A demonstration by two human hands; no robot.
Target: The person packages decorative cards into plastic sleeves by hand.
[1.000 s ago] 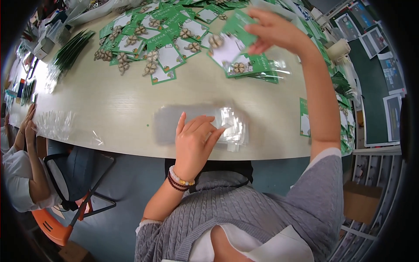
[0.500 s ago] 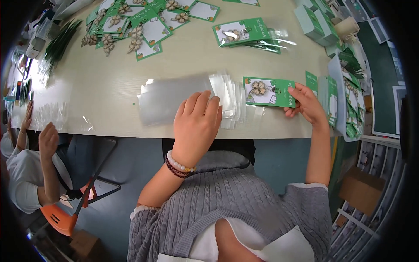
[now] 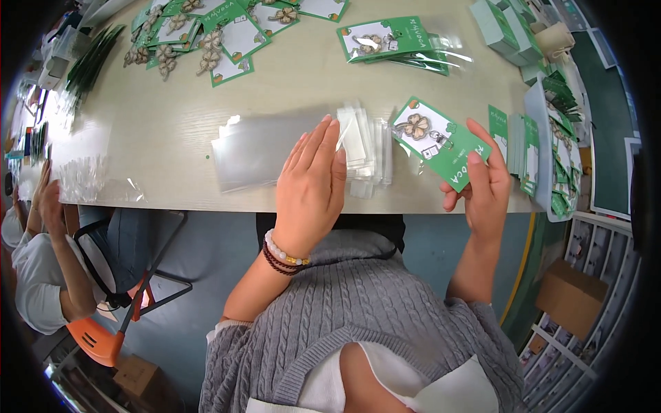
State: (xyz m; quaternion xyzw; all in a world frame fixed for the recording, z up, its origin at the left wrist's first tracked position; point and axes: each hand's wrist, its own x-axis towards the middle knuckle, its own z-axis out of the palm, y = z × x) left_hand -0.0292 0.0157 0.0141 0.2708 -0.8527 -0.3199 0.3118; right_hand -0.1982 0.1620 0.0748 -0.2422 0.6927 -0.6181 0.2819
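My right hand [image 3: 488, 187] grips a green and white backing card [image 3: 463, 153] by its lower right end, thumb in front. On this card sits a metal four-leaf clover charm [image 3: 416, 126] with a small clasp, and the card tilts down to the right. My left hand [image 3: 311, 186] lies with fingers stretched out over a stack of clear plastic bags [image 3: 251, 151], holding nothing that I can see. The bags' flap ends [image 3: 365, 151] fan out just right of its fingertips, close to the card.
At the back left is a heap of clover cards [image 3: 241, 34]; bagged cards [image 3: 385, 43] lie back centre. A pale plastic bin [image 3: 540, 155] full of cards stands right, with upright cards [image 3: 515, 144] beside it. A co-worker [image 3: 51, 275] sits at the left.
My right hand has turned the card from nearly level to a slant, its left end raised. My left hand's fingers have straightened over the bags. The view has shifted slightly.
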